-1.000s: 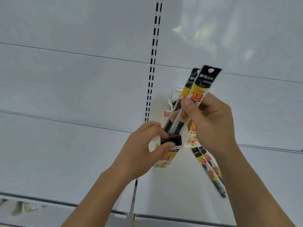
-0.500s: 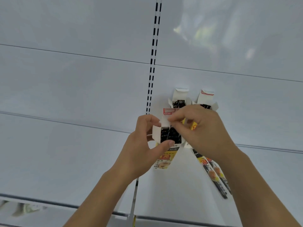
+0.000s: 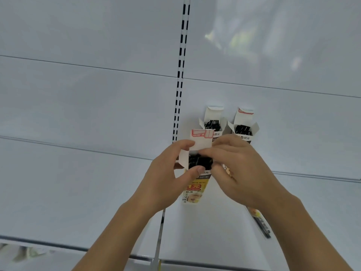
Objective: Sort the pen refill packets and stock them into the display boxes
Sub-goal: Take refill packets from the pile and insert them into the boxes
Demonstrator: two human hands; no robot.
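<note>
Between the two hands stands the near display box (image 3: pixel 193 189), its white top flap (image 3: pixel 202 138) upright and its open mouth packed with the black tops of pen refill packets (image 3: pixel 200 161). At its left, the left hand (image 3: pixel 168 178) curls round the box, thumb pressed on the front face just under the mouth, fingers behind the side flap. At its right, the right hand (image 3: pixel 241 169) reaches over the mouth with fingertips bunched on the packet tops; the fingers hide what they pinch, so I cannot tell whether a packet is gripped. Beyond the right hand's knuckles stand two more open display boxes, one (image 3: pixel 213 122) just behind the near box and one (image 3: pixel 244 124) to its right, both filled with black tops. Under the right wrist loose refill packets (image 3: pixel 261 223) lie on the white shelf (image 3: pixel 205 231), partly covered by the forearm. Left of the left hand a slotted upright (image 3: pixel 180 75) runs up the white back panel
</note>
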